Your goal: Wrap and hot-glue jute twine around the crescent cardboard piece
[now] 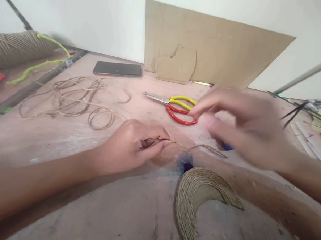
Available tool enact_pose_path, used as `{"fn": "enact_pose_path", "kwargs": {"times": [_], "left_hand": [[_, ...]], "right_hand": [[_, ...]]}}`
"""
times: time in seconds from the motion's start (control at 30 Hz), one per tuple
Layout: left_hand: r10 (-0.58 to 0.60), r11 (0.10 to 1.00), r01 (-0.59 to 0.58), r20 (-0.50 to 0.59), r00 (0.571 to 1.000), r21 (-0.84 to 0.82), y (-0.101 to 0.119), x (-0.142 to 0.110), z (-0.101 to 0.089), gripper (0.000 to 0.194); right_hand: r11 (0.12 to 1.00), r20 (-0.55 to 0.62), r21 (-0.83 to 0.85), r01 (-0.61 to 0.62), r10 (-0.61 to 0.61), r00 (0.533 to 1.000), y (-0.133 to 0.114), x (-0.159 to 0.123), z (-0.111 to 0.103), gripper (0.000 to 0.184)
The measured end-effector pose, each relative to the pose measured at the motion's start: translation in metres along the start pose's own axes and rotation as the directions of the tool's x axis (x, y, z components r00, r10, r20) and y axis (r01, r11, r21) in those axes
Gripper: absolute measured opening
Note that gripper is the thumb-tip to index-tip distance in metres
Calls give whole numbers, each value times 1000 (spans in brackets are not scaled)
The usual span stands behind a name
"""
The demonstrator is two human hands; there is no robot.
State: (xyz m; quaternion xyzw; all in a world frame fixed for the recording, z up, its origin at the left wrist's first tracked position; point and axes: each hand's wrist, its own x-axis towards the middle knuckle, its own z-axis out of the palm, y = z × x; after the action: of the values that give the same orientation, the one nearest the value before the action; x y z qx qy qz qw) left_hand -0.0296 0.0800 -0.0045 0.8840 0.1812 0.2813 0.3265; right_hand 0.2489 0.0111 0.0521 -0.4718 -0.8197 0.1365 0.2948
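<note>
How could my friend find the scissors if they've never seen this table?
Start at the big cardboard sheet leaning against the white wall. On the table in front of it, the scissors lie left of the blurred right hand. Their silver blades, with one yellow and one red handle, set them apart from the black smartphone nearby.

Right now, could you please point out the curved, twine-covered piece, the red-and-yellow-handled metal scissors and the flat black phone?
Curved piece [186, 195], head view, on its twine rows.
Scissors [164, 100], head view, at the pivot.
Phone [116, 69], head view, on its top face.
</note>
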Motion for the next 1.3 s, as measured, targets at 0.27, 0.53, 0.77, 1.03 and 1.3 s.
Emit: {"fn": "enact_pose_path", "kwargs": {"times": [0.27,0.53,0.77,1.03,1.3], "left_hand": [[22,1000,-22,4,1000,-2,-2,-2,2,19],[-53,997,51,-29,998,-58,1,-4,2,9],[50,996,-51,-16,999,-71,1,-2,0,16],[93,984,-90,10,996,-151,2,-1,-2,18],[50,988,-48,11,999,-144,0,-2,-3,15]], "right_hand": [[995,79,80,65,-71,994,-2,-2,40,12],[930,167,299,-215,171,971,-11,4,37,19],[932,234,348,-105,23,972,-7,3,35,25],[795,382,531,-294,85,920,1,4,42,19],[791,316,549,-270,103,943,1,3,46,14]]}}
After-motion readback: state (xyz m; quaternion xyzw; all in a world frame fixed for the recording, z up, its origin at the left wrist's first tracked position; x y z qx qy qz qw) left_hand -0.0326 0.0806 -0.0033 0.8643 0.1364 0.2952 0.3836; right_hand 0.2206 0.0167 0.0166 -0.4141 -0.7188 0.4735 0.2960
